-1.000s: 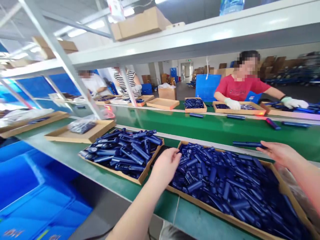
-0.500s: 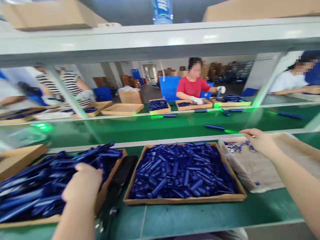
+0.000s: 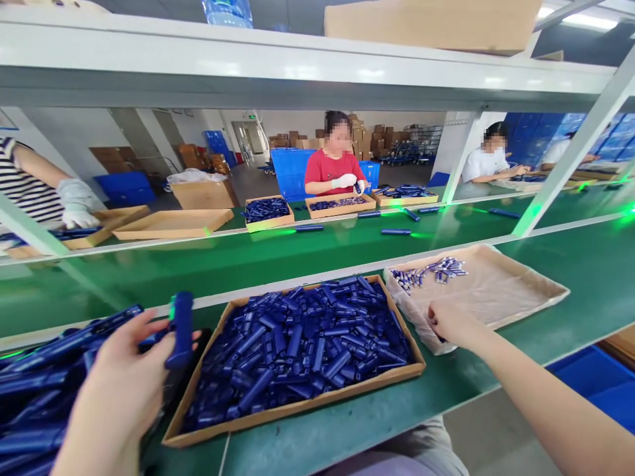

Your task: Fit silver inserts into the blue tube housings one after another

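Observation:
My left hand (image 3: pixel 119 377) grips a blue casing (image 3: pixel 182 330) upright between thumb and fingers, with a small green glow at its left edge. It is above the right side of a pile of long blue casings (image 3: pixel 34 403). My right hand (image 3: pixel 454 324) is closed at the near left corner of a plastic-lined tray (image 3: pixel 520 301). Its fingertips are pinched together, and what they hold is hidden. Small blue-and-silver parts (image 3: pixel 446 268) lie at the tray's far left. Between my hands sits a cardboard tray (image 3: pixel 297 408) heaped with short blue caps or tubes (image 3: pixel 297 350).
A green conveyor belt (image 3: pixel 238 254) runs across behind the trays, carrying blue tubes (image 3: pixel 395 231) with green light. Beyond it, a person in red (image 3: pixel 333 173) and others work at trays. A white shelf (image 3: pixel 278 56) with slanted posts (image 3: pixel 570 152) spans overhead.
My left hand has lifted a blue casing from the pile. My right hand has drawn back from the belt side to the tray's near corner. The view has swung right.

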A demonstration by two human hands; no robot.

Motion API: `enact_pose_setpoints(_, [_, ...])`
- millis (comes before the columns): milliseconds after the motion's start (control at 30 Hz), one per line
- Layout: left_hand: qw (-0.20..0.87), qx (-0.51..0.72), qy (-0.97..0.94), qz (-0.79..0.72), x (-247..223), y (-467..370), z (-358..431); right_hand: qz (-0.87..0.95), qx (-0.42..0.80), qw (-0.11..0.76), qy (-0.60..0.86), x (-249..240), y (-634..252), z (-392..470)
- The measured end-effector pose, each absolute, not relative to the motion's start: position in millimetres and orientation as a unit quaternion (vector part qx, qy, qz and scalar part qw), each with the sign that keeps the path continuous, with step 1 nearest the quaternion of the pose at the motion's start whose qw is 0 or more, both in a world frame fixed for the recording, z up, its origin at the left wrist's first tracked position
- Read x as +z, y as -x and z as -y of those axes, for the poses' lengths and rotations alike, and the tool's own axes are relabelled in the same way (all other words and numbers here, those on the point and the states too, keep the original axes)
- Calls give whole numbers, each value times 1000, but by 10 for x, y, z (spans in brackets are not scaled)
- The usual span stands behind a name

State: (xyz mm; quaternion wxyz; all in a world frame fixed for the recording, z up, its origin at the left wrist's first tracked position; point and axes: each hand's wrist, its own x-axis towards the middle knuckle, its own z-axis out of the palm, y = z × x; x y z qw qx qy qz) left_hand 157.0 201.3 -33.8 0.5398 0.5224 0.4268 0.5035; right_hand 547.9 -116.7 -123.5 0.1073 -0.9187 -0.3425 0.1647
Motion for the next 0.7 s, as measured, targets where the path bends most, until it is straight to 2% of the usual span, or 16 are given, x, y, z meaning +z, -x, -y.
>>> enact_pose_setpoints(100, [578,495,-492,-423,-309,-2023,-1725,318,138,120,930,-1259,-5483,1110])
enact_pose_setpoints(233, [684,448,-437,-374,-388,-2299,-1578,306,87,206,926,-1129,-5403,1157])
enact_pose_setpoints(300, [740,385,-427,-349,-419,-2394,-1466,330,85,291,894,-1025,-5265,1219])
enact_pose_setpoints(433, [829,259,-394,-300,-432,-2643,-1093,364,180,552,728,-851,-4837,1281])
enact_pose_setpoints(500, [861,189,-374,-287,-444,-2755,-913,353,200,624,668,-800,-4606,1235])
enact_pose_setpoints(600, [891,94,-356,-266,-507,-2841,-751,338,198,655,647,-773,-4291,1102])
enact_pose_setpoints(700, [896,73,-359,-252,-608,-2854,-691,379,177,645,640,-779,-4030,975])
